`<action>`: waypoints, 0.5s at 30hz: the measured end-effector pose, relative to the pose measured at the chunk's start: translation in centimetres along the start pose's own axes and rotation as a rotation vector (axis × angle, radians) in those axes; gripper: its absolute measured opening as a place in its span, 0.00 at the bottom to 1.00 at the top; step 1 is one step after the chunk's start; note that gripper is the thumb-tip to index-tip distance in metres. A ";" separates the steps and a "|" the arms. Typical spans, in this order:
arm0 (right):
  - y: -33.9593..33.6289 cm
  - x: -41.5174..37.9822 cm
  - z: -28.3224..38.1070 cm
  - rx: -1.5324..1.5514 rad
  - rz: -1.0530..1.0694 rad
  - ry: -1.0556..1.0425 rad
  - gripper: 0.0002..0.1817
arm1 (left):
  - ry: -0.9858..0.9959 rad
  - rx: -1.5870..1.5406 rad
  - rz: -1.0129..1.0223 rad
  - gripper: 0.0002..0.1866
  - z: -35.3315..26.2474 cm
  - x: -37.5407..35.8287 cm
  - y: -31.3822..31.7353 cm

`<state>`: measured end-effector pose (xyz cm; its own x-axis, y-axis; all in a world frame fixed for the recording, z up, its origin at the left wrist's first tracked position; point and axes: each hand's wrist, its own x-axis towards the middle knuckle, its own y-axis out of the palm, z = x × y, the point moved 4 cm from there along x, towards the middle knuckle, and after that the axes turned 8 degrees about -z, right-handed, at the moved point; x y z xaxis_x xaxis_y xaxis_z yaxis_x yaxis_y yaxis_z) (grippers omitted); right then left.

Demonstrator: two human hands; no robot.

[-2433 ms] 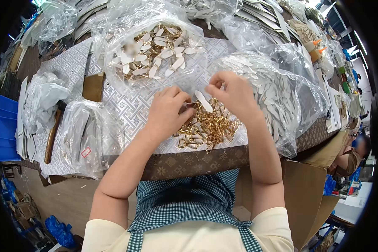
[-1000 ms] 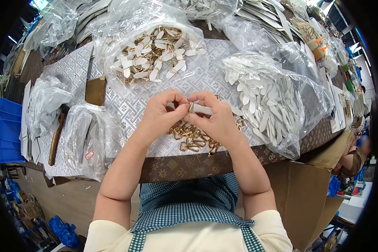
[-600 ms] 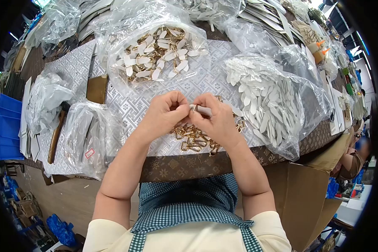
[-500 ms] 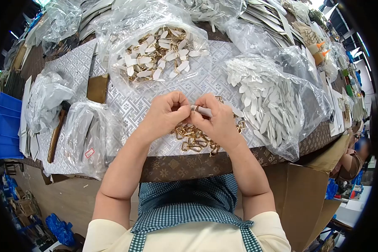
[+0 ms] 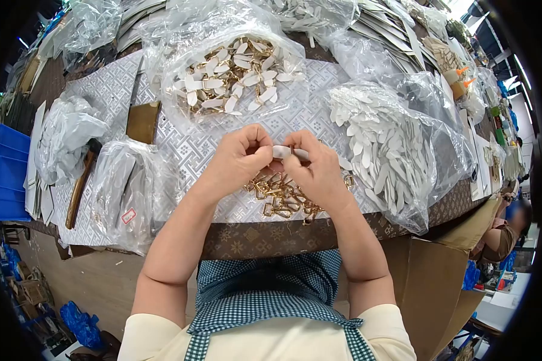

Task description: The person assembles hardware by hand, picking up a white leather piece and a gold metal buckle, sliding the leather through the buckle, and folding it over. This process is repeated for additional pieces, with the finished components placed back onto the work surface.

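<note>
- The left hand [image 5: 238, 159] is curling closed, pinching one end of a small white strip [image 5: 286, 152] between thumb and fingertips.
- The right hand [image 5: 318, 168] is likewise closing on the other end of the same strip; the two hands are meeting knuckle to knuckle just above the table [image 5: 265, 237].
- The white strip is sitting between the two hands, held clear of the table surface; whether a metal piece is threaded on it cannot be told.
- A loose pile of gold clasps [image 5: 283, 195] is lying on the patterned cloth [image 5: 193, 150] directly beneath and partly behind the hands.
- A clear bag of white strips [image 5: 385, 144] is lying just to the right of the right hand.
- A clear bag of strips with gold fittings [image 5: 235, 66] is resting beyond the hands, towards the far side of the table.
- Further clear bags [image 5: 123, 192] are lying to the left of the left forearm, well apart from the hands.
- A second person [image 5: 506, 231] is sitting at the far right edge, with hands not clearly in view.
</note>
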<state>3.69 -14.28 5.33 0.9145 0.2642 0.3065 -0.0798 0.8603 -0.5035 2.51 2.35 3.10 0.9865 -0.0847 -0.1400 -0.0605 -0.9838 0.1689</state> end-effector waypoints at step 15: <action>-4.5 8.2 1.1 -0.117 -0.013 -0.029 0.29 | 0.600 0.945 -0.111 0.10 -0.6 -0.6 1.4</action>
<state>11.06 -15.55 11.02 0.9032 0.2671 0.3359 -0.0193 0.8073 -0.5899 1.94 1.16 4.02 0.8918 -0.1501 0.4269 0.1927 -0.7276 -0.6584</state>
